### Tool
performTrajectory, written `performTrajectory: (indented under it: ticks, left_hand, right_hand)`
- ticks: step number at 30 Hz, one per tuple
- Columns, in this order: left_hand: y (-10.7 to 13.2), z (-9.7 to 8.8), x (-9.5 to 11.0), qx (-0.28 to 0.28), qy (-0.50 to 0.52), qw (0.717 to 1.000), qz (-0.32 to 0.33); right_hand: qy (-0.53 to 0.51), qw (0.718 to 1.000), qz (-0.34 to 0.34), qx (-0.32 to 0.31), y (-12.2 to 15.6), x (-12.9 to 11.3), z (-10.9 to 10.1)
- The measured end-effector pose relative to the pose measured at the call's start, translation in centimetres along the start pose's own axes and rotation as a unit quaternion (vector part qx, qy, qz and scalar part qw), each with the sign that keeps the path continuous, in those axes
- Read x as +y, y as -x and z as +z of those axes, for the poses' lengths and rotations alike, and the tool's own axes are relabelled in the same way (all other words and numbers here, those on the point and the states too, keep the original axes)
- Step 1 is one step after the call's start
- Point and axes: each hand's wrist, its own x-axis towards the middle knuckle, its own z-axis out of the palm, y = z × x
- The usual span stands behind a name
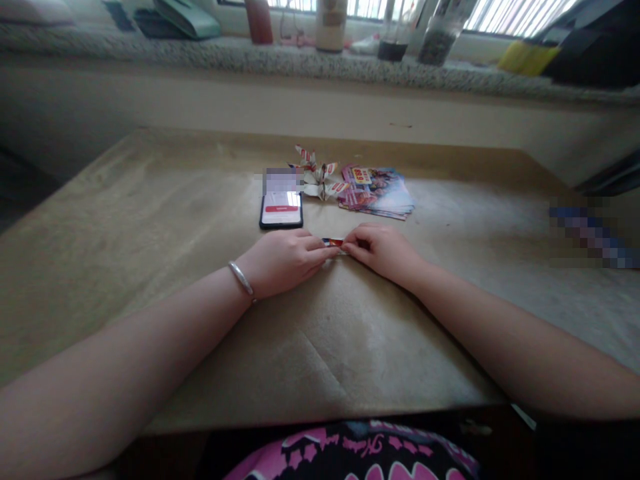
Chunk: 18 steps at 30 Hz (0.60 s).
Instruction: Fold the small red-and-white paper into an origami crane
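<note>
Between my two hands, on the table, lies a small folded piece of printed paper point(333, 243), mostly covered by my fingers. My left hand point(290, 260), with a silver bangle at the wrist, presses its fingers together on the paper's left part. At the right end, my right hand point(377, 250) pinches the paper between thumb and fingers. Just beyond my left hand is a phone point(281, 208) with its screen lit. Behind the paper stand several folded paper figures point(323, 180), and a stack of colourful printed sheets point(377, 192) lies to their right.
A pale cloth covers the table point(150, 220). At the right edge lies a blurred blue object point(590, 233). Bottles, including a reddish one point(259, 21), and other items line the speckled stone windowsill point(225, 59) behind the table.
</note>
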Motion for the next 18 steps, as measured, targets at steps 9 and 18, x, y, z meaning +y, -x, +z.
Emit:
performTrajectory:
  ticks: [9, 18]
  left_hand:
    - [-0.2, 0.1, 0.2, -0.016, -0.022, 1.000, 0.004]
    - [-0.3, 0.2, 0.4, 0.001, -0.014, 1.000, -0.019]
  right_hand:
    - [0.058, 0.995, -0.079, 0.003, 0.7, -0.3, -1.1]
    - [0.077, 0.989, -0.124, -0.013, 0.8, 0.0, -1.4]
